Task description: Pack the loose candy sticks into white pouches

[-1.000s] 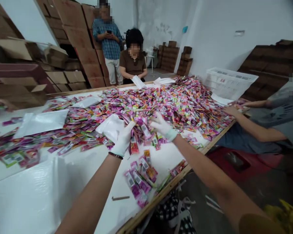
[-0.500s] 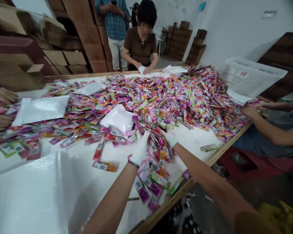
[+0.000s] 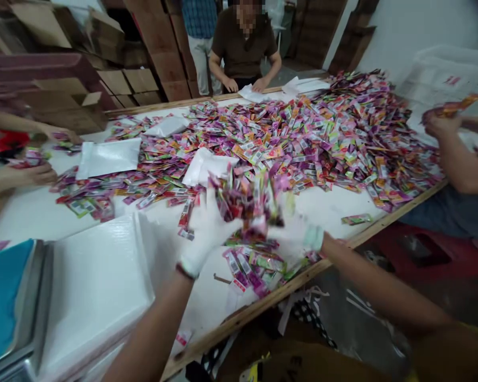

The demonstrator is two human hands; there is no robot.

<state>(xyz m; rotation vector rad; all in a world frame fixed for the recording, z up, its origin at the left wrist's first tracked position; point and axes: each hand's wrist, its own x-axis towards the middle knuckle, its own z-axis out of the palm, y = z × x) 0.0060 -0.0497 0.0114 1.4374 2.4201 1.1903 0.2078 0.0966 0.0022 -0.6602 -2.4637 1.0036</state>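
Observation:
My left hand (image 3: 207, 231), in a white glove, and my right hand (image 3: 292, 231), gloved with a pale green cuff, face each other around a bunch of small colourful packets (image 3: 249, 201). The bunch is blurred and lies between both palms, held from its two sides. Under and in front of it, more packets (image 3: 258, 268) are scattered on the white tabletop. Just behind my left hand rests a white plastic pouch (image 3: 207, 165). A large heap of the same packets (image 3: 302, 127) spreads beyond.
A stack of white bags (image 3: 99, 270) and a blue-topped device (image 3: 8, 292) stand at the near left. Two white pouches (image 3: 110, 157) (image 3: 167, 126) lie farther left. People work around the table's wooden edge (image 3: 402, 209). A white crate (image 3: 450, 79) stands right.
The view has shifted left and down. My hands have spread apart around the packets, gathering a bunch between them. A hand at the right now holds packets up; the person opposite has let go of a pouch.

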